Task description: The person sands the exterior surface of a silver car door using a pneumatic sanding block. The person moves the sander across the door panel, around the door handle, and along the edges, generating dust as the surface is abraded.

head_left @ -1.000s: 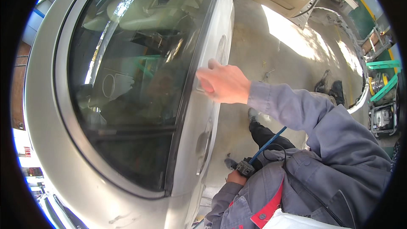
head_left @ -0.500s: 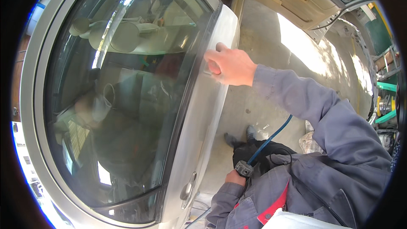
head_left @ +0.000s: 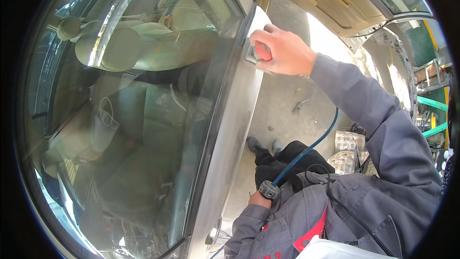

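Note:
At the upper part of the silver car door (head_left: 235,100), just below the window's edge, my right hand (head_left: 290,52) is closed around a red block (head_left: 262,51). A thin grey-green pad or sheet (head_left: 251,53) shows between that block and the door panel. My left hand (head_left: 259,200) hangs low by my body, its fingers mostly hidden. It appears closed on a dark grey, round-ended tool (head_left: 270,190), with a blue hose (head_left: 306,151) running up from it. The tool's exact kind does not show.
The large car window (head_left: 129,139) fills the left, with pale seats behind the glass. An open door with a beige inner panel (head_left: 326,0) stands at the top right. Checked bundles (head_left: 349,146) lie on the concrete floor. Green bars (head_left: 433,103) and shelving are at far right.
My right hand has moved up and to the right along the door with the red block. My view has shifted closer over the window. My left hand stays low with the tool.

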A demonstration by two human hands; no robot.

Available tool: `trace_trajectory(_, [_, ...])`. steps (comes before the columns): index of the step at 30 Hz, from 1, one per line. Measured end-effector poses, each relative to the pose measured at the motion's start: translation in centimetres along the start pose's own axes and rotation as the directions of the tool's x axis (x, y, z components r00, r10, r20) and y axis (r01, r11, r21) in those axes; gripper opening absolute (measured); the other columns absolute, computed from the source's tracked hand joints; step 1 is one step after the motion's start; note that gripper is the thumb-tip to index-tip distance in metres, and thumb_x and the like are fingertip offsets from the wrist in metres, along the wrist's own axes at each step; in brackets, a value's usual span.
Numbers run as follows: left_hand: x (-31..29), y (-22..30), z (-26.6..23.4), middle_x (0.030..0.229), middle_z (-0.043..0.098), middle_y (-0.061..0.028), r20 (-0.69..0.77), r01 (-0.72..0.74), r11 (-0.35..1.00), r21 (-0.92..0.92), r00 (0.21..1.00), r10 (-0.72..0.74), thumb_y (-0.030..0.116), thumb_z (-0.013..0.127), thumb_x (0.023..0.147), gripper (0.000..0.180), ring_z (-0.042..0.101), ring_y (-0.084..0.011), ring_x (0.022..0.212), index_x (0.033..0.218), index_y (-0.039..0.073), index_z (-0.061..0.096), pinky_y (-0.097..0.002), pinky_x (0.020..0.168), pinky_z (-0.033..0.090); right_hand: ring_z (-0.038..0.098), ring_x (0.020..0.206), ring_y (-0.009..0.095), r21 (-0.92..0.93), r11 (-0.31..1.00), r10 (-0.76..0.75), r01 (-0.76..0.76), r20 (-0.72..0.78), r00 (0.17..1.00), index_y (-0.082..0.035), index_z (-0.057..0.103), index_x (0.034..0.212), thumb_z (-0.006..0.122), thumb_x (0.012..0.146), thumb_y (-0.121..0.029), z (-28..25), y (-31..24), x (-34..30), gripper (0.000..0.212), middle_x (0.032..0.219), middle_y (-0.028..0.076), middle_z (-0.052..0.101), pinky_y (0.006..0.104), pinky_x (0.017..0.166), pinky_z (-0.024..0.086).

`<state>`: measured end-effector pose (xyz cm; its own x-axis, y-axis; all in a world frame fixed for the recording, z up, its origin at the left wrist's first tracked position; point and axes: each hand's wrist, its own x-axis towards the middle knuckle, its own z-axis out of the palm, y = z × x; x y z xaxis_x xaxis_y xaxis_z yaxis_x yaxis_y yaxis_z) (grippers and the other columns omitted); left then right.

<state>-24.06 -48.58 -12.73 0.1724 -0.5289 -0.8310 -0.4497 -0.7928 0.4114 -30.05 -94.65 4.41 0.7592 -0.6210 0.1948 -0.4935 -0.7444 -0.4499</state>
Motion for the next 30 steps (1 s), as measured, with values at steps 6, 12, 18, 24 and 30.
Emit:
trace_trajectory(6, [0.2,0.5,-0.6,0.107,0.076,-0.0308,0.001,-0.041,0.997,-0.066,0.999,0.041,0.032,0.075,0.09,0.036,0.072,-0.05,0.109,0.107,0.001,0.081,-0.0553,0.094,0.059,0.067,0.079,0.034,-0.038,0.998,0.061,-0.059,0.082,0.995,-0.017,0.06,0.107,0.076,0.085,-0.015,-0.4,-2.9,-0.2,0.028,0.099,0.007,0.061,0.0456,0.07,0.054])
trace_trajectory(12, [1.1,0.4,-1.3,0.108,0.076,-0.0308,0.018,0.054,0.999,-0.01,0.998,-0.053,0.03,0.075,0.089,0.035,0.072,-0.0501,0.11,0.107,0.001,0.081,-0.0555,0.094,0.059,0.067,0.078,0.034,-0.054,0.998,0.018,-0.014,0.07,0.997,-0.016,0.06,0.106,0.077,0.084,-0.014,-0.8,-1.5,0.8,0.027,0.098,0.007,0.061,0.0456,0.068,0.054])
trace_trajectory(18, [1.4,0.3,-1.2,0.109,0.076,-0.0303,0.041,0.031,1.0,-0.005,0.999,-0.03,0.031,0.074,0.09,0.035,0.071,-0.0499,0.112,0.109,0.002,0.081,-0.0552,0.095,0.059,0.067,0.076,0.033,-0.062,0.997,0.054,-0.049,0.094,0.994,-0.016,0.06,0.101,0.077,0.084,-0.013,-0.9,-2.6,0.5,0.024,0.097,0.007,0.06,0.0457,0.068,0.054])
trace_trajectory(24, [1.3,0.0,-1.6,0.11,0.076,-0.0298,0.015,0.013,0.999,-0.031,1.0,-0.012,0.033,0.074,0.091,0.036,0.071,-0.0499,0.112,0.11,0.003,0.081,-0.0554,0.095,0.058,0.068,0.076,0.033,-0.028,1.0,0.003,0.001,0.147,0.989,-0.016,0.06,0.102,0.076,0.083,-0.012,-0.8,-3.2,0.3,0.025,0.097,0.008,0.061,0.0456,0.067,0.054])
trace_trajectory(30, [1.4,0.2,-2.0,0.11,0.076,-0.0296,0.042,0.032,0.999,-0.004,0.999,-0.031,0.032,0.074,0.091,0.035,0.071,-0.0499,0.112,0.11,0.003,0.081,-0.0551,0.095,0.059,0.068,0.074,0.036,-0.115,0.993,0.046,-0.04,0.053,0.998,-0.016,0.061,0.103,0.076,0.083,-0.013,-1.4,-0.8,1.8,0.025,0.096,0.009,0.061,0.0465,0.067,0.054])
